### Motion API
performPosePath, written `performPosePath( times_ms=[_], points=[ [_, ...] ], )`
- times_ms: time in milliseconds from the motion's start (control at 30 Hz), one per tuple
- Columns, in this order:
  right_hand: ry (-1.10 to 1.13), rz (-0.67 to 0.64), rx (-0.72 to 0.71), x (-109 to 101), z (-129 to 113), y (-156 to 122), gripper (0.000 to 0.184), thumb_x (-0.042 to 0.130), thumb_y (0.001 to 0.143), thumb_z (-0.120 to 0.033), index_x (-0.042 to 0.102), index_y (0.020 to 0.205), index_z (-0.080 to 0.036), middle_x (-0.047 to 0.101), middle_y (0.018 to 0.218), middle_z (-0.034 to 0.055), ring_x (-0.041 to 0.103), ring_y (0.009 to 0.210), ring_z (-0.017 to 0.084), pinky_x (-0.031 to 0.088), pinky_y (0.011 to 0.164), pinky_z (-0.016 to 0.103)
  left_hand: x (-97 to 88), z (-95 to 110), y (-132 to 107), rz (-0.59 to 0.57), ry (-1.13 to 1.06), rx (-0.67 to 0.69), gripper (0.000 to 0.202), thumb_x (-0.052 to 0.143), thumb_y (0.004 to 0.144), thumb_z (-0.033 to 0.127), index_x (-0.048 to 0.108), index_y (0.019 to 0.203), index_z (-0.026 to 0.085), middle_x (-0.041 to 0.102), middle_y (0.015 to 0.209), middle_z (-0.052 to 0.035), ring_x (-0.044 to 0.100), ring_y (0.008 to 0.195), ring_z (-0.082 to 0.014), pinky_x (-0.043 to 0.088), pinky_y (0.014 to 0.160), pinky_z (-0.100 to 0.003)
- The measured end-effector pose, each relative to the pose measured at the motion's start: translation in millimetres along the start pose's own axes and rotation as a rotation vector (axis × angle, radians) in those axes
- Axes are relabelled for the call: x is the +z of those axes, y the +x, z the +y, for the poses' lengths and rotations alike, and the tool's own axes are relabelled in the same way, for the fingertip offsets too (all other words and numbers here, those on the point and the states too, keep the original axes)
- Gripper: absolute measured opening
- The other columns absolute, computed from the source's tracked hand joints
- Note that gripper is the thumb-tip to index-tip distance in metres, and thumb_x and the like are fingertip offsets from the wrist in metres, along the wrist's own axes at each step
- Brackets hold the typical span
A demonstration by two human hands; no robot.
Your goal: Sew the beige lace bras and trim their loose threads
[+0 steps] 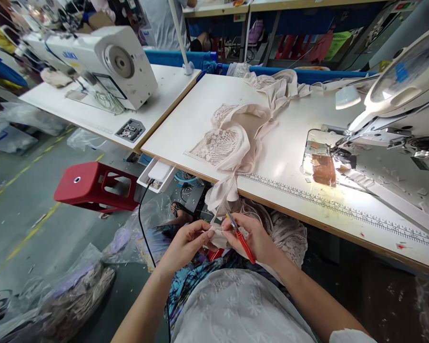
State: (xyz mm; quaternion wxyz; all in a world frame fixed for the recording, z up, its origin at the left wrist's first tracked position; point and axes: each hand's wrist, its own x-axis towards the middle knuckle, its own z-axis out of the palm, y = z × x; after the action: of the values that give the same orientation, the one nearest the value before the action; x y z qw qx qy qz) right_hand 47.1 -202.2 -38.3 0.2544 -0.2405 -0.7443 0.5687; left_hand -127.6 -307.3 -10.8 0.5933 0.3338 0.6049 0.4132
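Note:
A chain of beige lace bra pieces (pixel 232 138) lies on the white sewing table (pixel 282 162) and hangs over its front edge into my lap. My left hand (pixel 186 243) pinches the hanging end of the beige fabric (pixel 218 236) below the table edge. Close beside it, my right hand (pixel 255 238) is closed on red-handled thread snips (pixel 241 240), and their blades touch the fabric between my hands.
A sewing machine (pixel 400 105) with a lit needle area stands on the table at right. A second machine (pixel 103 62) sits on the neighbouring table at left. A red stool (pixel 93 186), plastic bags of fabric (pixel 67 295) and a black cable (pixel 143 224) are on the floor.

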Motion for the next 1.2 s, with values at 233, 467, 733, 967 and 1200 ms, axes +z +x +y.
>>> performPosePath(
  times_ms=[233, 467, 733, 967, 1200],
  points=[
    [0.104, -0.014, 0.175, 5, -7, -1, 0.026, 0.065, 0.084, -0.044, 0.054, 0.078, -0.02, 0.064, 0.078, 0.0005, 0.059, 0.069, 0.016, 0.051, 0.063, 0.028, 1.8, 0, 0, 0.043, -0.062, 0.066, 0.039, 0.071, 0.082, 0.052, 0.061, 0.078, 0.015, 0.046, 0.06, 0.0056, 0.041, 0.048, -0.0056, 0.029, 0.046, -0.019],
    [-0.223, -0.272, 0.143, -21, -16, 1, 0.039, 0.06, 0.085, -0.058, 0.05, 0.08, -0.021, 0.062, 0.079, 0.0027, 0.055, 0.068, 0.017, 0.045, 0.061, 0.029, -1.0, -7, 1, 0.059, -0.159, 0.039, 0.041, 0.075, 0.078, 0.052, 0.065, 0.074, 0.013, 0.043, 0.072, 0.0033, 0.03, 0.055, -0.0053, 0.023, 0.049, -0.02],
    [-0.81, -0.604, 0.121, -58, -34, 14, 0.041, 0.061, 0.084, -0.061, 0.055, 0.078, -0.02, 0.067, 0.084, 0.0061, 0.061, 0.076, 0.022, 0.038, 0.062, 0.03, 0.3, -9, 0, 0.023, -0.154, 0.041, 0.038, 0.077, 0.076, 0.049, 0.067, 0.07, 0.013, 0.043, 0.073, 0.0014, 0.034, 0.06, -0.0079, 0.025, 0.053, -0.021],
    [-0.942, -0.571, 0.023, -53, -40, 16, 0.04, 0.059, 0.086, -0.057, 0.06, 0.079, -0.018, 0.069, 0.082, 0.0079, 0.063, 0.073, 0.023, 0.035, 0.059, 0.03, 3.2, -2, -1, 0.003, -0.124, 0.068, 0.041, 0.078, 0.074, 0.05, 0.065, 0.065, 0.013, 0.044, 0.072, 0.0009, 0.036, 0.062, -0.0087, 0.027, 0.054, -0.021],
    [-0.943, -0.469, -0.016, -60, -24, 6, 0.024, 0.059, 0.083, -0.025, 0.053, 0.061, -0.02, 0.063, 0.06, 0.0044, 0.055, 0.053, 0.017, 0.026, 0.053, 0.029, 0.5, -6, -5, 0.037, -0.104, 0.018, 0.042, 0.075, 0.077, 0.052, 0.064, 0.067, 0.013, 0.039, 0.069, 0.004, 0.027, 0.051, -0.0045, 0.019, 0.046, -0.02]
  ],
)
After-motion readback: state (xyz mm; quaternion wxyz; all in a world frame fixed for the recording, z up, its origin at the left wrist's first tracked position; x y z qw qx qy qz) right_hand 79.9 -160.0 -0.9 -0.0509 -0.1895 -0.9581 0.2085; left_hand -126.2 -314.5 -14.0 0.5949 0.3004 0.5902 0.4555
